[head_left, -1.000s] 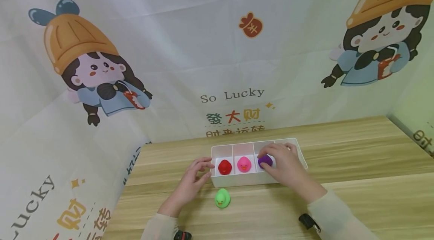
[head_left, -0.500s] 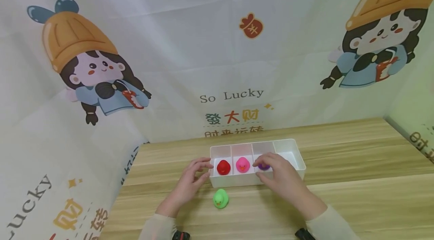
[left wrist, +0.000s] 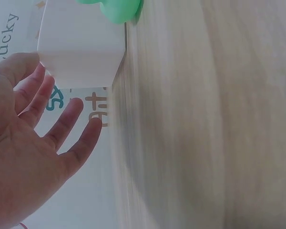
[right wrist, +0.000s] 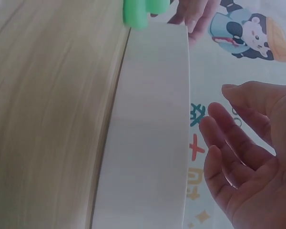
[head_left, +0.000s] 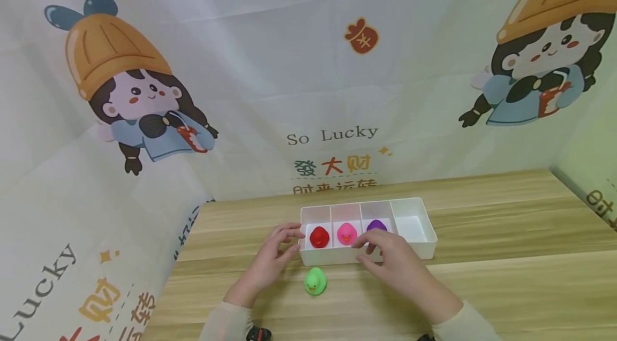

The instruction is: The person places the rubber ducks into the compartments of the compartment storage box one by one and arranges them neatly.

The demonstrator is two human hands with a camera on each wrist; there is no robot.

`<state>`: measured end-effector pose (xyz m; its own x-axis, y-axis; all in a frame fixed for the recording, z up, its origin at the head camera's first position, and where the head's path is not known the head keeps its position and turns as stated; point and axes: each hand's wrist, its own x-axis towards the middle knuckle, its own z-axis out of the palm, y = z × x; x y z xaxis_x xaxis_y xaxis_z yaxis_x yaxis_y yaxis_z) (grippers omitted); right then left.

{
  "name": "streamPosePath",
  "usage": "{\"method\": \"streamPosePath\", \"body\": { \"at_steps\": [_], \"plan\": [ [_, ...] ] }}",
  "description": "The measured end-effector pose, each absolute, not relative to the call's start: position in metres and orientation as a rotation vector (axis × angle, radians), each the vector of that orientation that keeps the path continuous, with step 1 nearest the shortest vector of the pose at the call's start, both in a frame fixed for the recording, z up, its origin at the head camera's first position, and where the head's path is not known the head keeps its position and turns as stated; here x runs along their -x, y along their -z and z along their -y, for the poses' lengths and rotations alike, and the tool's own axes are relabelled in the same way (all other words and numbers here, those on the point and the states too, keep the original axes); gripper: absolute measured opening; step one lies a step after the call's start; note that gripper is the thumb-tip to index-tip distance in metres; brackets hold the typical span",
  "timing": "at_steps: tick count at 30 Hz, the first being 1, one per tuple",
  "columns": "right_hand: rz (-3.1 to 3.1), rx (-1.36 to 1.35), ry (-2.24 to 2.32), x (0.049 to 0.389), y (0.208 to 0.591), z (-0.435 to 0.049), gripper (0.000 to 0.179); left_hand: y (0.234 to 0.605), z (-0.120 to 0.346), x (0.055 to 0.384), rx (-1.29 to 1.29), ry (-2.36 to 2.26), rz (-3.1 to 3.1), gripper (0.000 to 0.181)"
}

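A white box with several compartments (head_left: 366,256) stands on the wooden table. From the left, its compartments hold a red rubber duck (head_left: 319,237), a pink rubber duck (head_left: 347,234) and a purple rubber duck (head_left: 377,225); the rightmost is bare. My left hand (head_left: 276,254) touches the box's left end with spread, relaxed fingers. Above the front wall hovers my right hand (head_left: 397,263), fingers loosely bent and holding nothing, partly hiding the purple duck. A green rubber duck (head_left: 315,281) sits on the table in front of the box, between the hands.
Behind the table (head_left: 511,212) hangs a pale printed cloth (head_left: 250,84) with cartoon figures and lettering. Another stretch of cloth covers the left side. Bare wood lies to the right of the box.
My right hand has let go of the purple duck, leaving it in the third compartment, and has drawn back toward the front and left. My left hand stays at the box's end.
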<state>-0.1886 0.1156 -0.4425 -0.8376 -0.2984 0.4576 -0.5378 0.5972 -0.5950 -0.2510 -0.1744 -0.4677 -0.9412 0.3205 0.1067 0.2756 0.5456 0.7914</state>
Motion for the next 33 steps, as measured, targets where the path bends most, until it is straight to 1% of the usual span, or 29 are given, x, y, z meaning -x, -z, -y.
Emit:
{"method": "streamPosePath", "body": {
  "at_steps": [5, 18, 33],
  "plan": [
    [2.539, -0.721, -1.090, 0.187, 0.442, -0.110, 0.021, 0.468, 0.174, 0.251, -0.542, -1.389, -2.711, 0.019],
    [2.658, -0.709, -1.071, 0.179, 0.442, -0.092, 0.022, 0.468, 0.174, 0.251, -0.530, -1.397, -2.705, 0.020],
    [2.673, -0.804, -0.929, 0.176, 0.450, -0.074, 0.029, 0.468, 0.174, 0.250, -0.547, -1.396, -2.708, 0.019]
  ]
}}
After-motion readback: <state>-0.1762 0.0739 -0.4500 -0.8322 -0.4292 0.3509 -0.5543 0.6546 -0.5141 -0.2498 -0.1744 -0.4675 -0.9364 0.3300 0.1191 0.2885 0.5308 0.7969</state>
